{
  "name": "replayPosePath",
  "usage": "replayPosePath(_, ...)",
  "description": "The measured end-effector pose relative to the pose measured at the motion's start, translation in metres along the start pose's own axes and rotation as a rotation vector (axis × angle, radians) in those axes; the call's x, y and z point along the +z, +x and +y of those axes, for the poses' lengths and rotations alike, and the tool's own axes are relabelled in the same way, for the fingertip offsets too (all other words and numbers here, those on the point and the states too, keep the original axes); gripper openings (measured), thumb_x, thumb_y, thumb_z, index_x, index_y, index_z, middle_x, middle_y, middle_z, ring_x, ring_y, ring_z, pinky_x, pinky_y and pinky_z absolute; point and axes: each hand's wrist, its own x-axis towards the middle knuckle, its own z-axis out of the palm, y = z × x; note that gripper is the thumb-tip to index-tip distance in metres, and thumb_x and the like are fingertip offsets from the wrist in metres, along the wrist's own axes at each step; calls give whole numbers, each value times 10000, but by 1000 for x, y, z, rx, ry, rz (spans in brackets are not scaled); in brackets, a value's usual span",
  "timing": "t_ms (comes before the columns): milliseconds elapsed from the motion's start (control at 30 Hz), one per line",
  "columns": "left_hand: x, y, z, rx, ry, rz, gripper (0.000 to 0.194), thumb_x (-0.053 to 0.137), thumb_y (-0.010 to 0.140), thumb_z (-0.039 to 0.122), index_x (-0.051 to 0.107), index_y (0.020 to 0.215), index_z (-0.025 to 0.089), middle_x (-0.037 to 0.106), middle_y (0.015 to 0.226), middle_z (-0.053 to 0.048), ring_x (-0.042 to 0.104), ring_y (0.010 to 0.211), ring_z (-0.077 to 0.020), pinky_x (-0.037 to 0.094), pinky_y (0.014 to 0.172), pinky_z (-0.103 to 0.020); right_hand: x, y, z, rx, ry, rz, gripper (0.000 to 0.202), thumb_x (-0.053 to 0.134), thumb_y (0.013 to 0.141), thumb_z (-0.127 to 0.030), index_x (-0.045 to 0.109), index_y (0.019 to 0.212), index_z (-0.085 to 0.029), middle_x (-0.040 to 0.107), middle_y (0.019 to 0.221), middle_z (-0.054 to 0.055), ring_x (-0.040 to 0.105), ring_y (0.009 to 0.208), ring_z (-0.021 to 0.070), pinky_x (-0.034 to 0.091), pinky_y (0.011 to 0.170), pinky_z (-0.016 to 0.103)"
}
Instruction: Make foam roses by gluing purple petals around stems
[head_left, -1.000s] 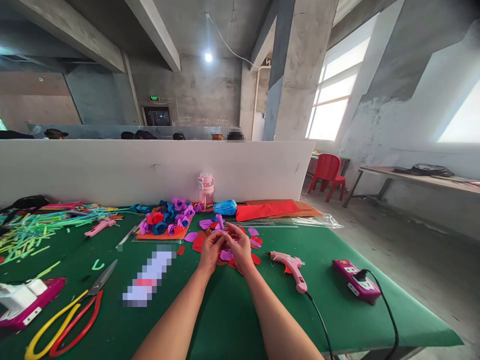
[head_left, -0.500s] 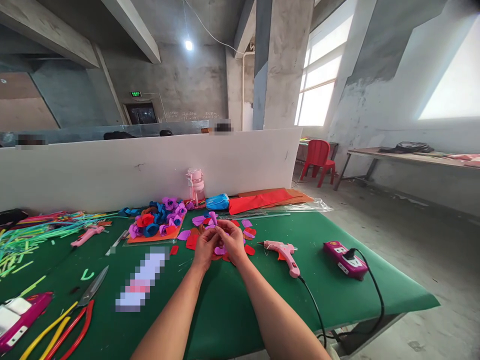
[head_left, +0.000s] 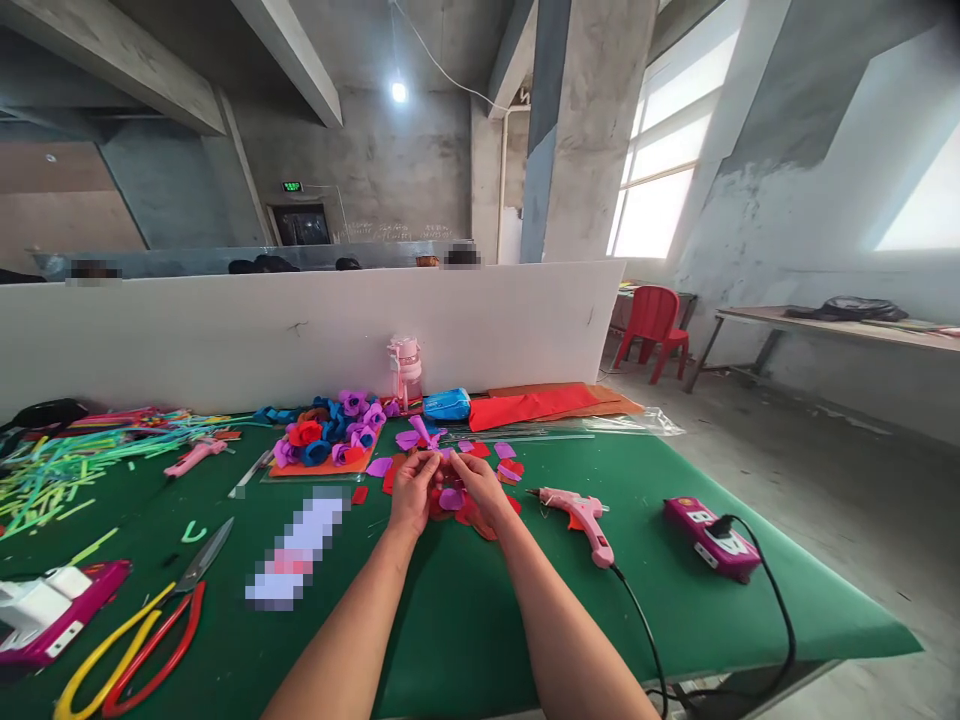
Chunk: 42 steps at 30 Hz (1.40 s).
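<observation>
Over the middle of the green table my left hand (head_left: 412,492) has its fingers pinched round the lower end of a purple paper flower piece (head_left: 426,432), which points up above the fingertips. Close beside it on the right, my right hand (head_left: 477,483) is also pinched, its fingertips near the same piece; what they hold is too small to name. Below and around both hands lie loose red and purple petals (head_left: 451,499). A pink glue gun (head_left: 581,515) rests on the table to the right of my right hand.
Finished paper flowers (head_left: 330,432) sit on orange paper at back left, near a pink bottle (head_left: 406,372). Scissors (head_left: 169,610), a power strip (head_left: 64,610) and coloured strips (head_left: 52,470) are at left. Another power strip (head_left: 712,540) with a cable stands right. A white partition (head_left: 300,340) borders the back.
The view has shifted, so the table's objects appear farther right. My fingertips have separated slightly, and the purple piece now leans to the left above them, its petals more spread.
</observation>
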Motion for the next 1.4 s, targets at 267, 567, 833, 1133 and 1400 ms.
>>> replayPosePath(267, -8, 8, -2, 48, 51, 84, 271, 758, 571, 315, 653, 745, 136, 609, 622, 24, 412, 450, -28, 293, 446, -176, -1, -2, 4, -61, -147, -48, 297, 652, 673, -468, 620, 718, -176, 630, 664, 7, 594, 632, 150, 452, 581, 247)
replayPosePath(567, -9, 7, 13, 49, -47, 37, 309, 749, 606, 301, 636, 832, 123, 649, 737, -35, 489, 524, -50, 370, 487, -175, 0, -5, 5, -130, -397, 59, 192, 582, 730, -359, 656, 714, -183, 670, 673, 24, 633, 656, 182, 458, 594, 263)
replayPosePath(833, -9, 7, 13, -1, -66, 119, 297, 778, 556, 303, 655, 749, 114, 658, 669, -35, 532, 520, -68, 425, 505, -197, 1, -3, 15, -159, -448, 30, 223, 571, 748, -398, 672, 740, -199, 676, 664, 15, 628, 644, 181, 469, 601, 271)
replayPosePath(1133, -10, 7, 12, -15, -61, 87, 307, 770, 568, 329, 675, 769, 117, 668, 670, -37, 560, 516, -80, 466, 498, -204, -14, -33, -28, -223, -431, 253, 349, 468, 825, -431, 607, 1014, -172, 668, 947, 87, 614, 780, 186, 487, 654, 280)
replayPosePath(1400, -4, 6, 6, -107, -14, -7, 355, 813, 490, 296, 673, 752, 102, 668, 640, -40, 581, 502, -93, 485, 483, -207, -130, -118, -68, -104, -777, 637, 326, 466, 787, -404, 640, 921, -163, 672, 814, 76, 605, 675, 179, 459, 628, 292)
